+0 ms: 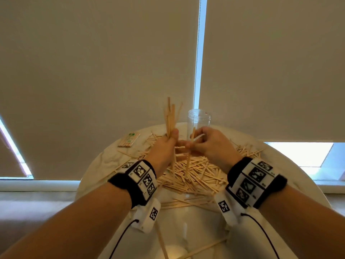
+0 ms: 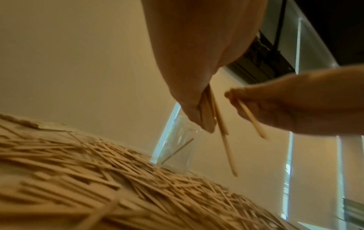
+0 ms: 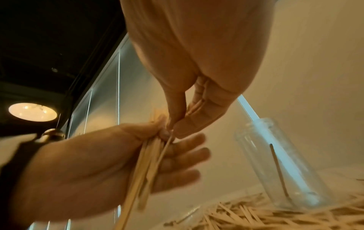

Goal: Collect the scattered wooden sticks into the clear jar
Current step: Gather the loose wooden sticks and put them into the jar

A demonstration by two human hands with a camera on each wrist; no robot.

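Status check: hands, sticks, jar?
Left hand grips upright bundle of sticks. Right hand pinches one stick. Clear jar upright behind, nearly empty. Pile remains.

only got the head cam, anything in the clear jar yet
Observer: Yes. The right wrist view shows one thin stick leaning inside the clear jar.
Operator: is the left hand wrapped all the way round its bundle
Observer: No. From below, the left hand pins the bundle of sticks with its thumb, and its fingers lie nearly straight behind the bundle.
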